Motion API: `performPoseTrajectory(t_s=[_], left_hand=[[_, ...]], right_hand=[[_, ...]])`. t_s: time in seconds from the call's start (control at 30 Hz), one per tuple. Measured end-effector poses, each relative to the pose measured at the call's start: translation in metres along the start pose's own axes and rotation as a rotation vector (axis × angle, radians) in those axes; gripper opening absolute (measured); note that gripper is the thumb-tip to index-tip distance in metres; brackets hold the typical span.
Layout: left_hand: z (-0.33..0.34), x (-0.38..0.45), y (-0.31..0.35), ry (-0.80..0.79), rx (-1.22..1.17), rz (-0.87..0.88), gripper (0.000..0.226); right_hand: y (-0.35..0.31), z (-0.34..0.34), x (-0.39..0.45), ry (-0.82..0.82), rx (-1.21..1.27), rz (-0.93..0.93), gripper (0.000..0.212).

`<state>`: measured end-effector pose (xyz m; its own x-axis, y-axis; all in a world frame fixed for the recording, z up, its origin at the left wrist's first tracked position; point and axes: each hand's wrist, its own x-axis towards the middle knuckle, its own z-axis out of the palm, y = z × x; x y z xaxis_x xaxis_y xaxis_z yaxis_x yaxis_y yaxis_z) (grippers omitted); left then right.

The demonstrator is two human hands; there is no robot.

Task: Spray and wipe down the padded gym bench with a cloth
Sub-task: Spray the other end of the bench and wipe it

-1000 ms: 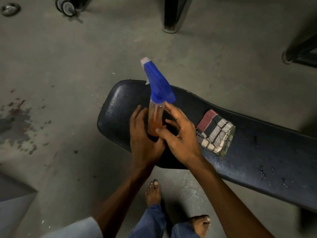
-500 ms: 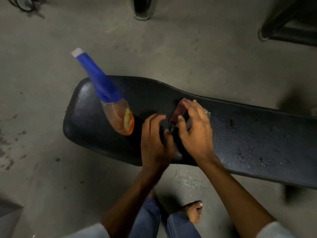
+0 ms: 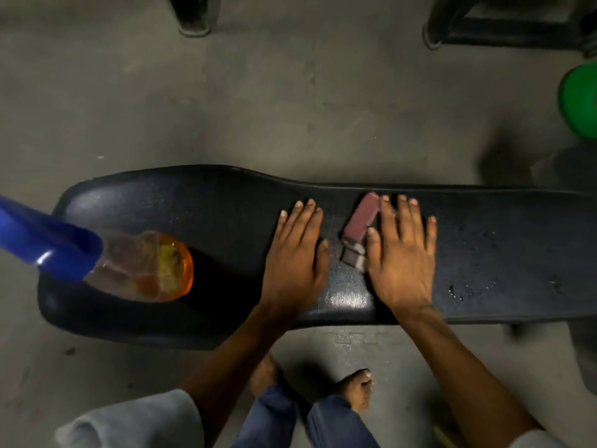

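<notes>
1. On the padded bench (image 3: 226, 205), near its middle, the right hand (image 3: 402, 253) lies flat on the folded cloth (image 3: 360, 226), fingers straight and slightly spread; most of the cloth is hidden under the palm, with a maroon fold and a checked corner showing just left of the thumb.
2. The left hand (image 3: 295, 253) lies flat on the bare pad just beside the cloth, fingers straight and close together, thumb pointing towards the cloth. It holds nothing.
3. The spray bottle (image 3: 145, 266) stands on the wide left end of the bench, well apart from both hands, its blue trigger head (image 3: 45, 244) towards the camera and amber liquid inside.
4. Droplets (image 3: 468, 286) glisten on the pad to the right of the right hand, so the step in hand looks to be the wiping.
5. To do it well, I judge the right palm should keep even pressure and sweep the cloth rightwards through the wet patch in long overlapping strokes along the pad.
6. The left hand can brace the bench; it should stay clear of the bottle, which could tip if knocked.
7. Unfolding the cloth would probably cover more surface per pass.
</notes>
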<state>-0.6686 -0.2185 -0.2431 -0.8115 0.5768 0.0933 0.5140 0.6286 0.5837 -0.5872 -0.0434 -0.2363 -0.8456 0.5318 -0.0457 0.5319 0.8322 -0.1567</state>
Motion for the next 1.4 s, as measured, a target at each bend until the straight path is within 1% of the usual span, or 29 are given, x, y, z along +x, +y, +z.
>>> performPoseTrajectory(t_s=[0.1,0.17,0.2,0.27,0.37,0.43,0.47,0.53,0.63,0.7,0.73,0.77,0.83,0.93,0.97,1.0,1.03,1.13,1.23,1.3,1.4], left_hand=[[0.013,0.008,0.006,-0.044,0.073,0.033,0.058],[0.018,0.011,0.007,-0.061,0.151,0.043,0.059],[0.019,0.011,0.007,-0.063,0.174,0.043,0.060],[0.018,0.011,0.007,-0.076,0.171,0.030,0.059],[0.019,0.015,0.012,-0.057,0.163,-0.016,0.057],[0.022,0.021,0.020,-0.044,0.152,-0.027,0.056],[0.026,0.025,0.027,-0.050,0.147,-0.023,0.056],[0.035,0.032,0.038,-0.085,0.164,-0.024,0.057],[0.044,0.034,0.045,-0.108,0.242,-0.053,0.058],[0.046,0.033,0.049,-0.089,0.223,-0.093,0.057],[0.047,0.033,0.052,-0.075,0.205,-0.103,0.057],[0.050,0.034,0.057,-0.069,0.194,-0.099,0.057],[0.059,0.037,0.069,-0.096,0.183,-0.061,0.057],[0.075,0.047,0.088,-0.156,0.186,-0.016,0.060],[0.078,0.051,0.093,-0.165,0.192,-0.009,0.060],[0.082,0.054,0.097,-0.177,0.195,-0.005,0.060],[0.085,0.056,0.101,-0.191,0.201,-0.002,0.060],[0.094,0.058,0.108,-0.226,0.248,-0.011,0.062],[0.101,0.057,0.112,-0.176,0.275,-0.044,0.063],[0.107,0.057,0.116,-0.143,0.276,-0.055,0.063],[0.117,0.063,0.128,-0.124,0.221,-0.008,0.060]], right_hand=[[0.027,-0.004,-0.002,0.034,-0.023,0.177,0.068],[0.024,-0.001,0.004,0.054,0.006,0.257,0.068],[0.016,0.001,0.009,0.054,0.030,0.269,0.070],[-0.008,0.005,0.018,0.035,0.038,0.213,0.074],[-0.032,0.009,0.029,-0.007,0.027,-0.016,0.072],[-0.024,0.009,0.035,-0.021,0.040,-0.142,0.067],[-0.012,0.008,0.039,-0.023,0.033,-0.168,0.066],[0.020,0.004,0.046,-0.034,0.018,-0.149,0.064],[0.072,-0.010,0.036,-0.029,0.021,0.026,0.065],[0.086,-0.013,0.013,-0.021,0.006,0.134,0.065],[0.084,-0.011,0.001,-0.038,-0.005,0.159,0.065],[0.079,-0.008,-0.007,-0.062,-0.014,0.156,0.066],[0.070,-0.004,-0.006,-0.090,-0.001,0.075,0.066],[0.080,-0.002,0.027,-0.051,0.057,-0.126,0.063],[0.090,-0.003,0.038,-0.037,0.062,-0.158,0.062],[0.103,-0.004,0.047,-0.030,0.061,-0.149,0.061],[0.118,-0.006,0.051,-0.023,0.058,-0.103,0.061],[0.161,-0.014,0.040,-0.011,0.047,0.099,0.063],[0.164,-0.016,0.005,-0.051,0.027,0.193,0.066],[0.150,-0.012,-0.009,-0.083,0.023,0.157,0.067],[0.143,-0.010,0.009,-0.079,0.053,-0.005,0.064]])
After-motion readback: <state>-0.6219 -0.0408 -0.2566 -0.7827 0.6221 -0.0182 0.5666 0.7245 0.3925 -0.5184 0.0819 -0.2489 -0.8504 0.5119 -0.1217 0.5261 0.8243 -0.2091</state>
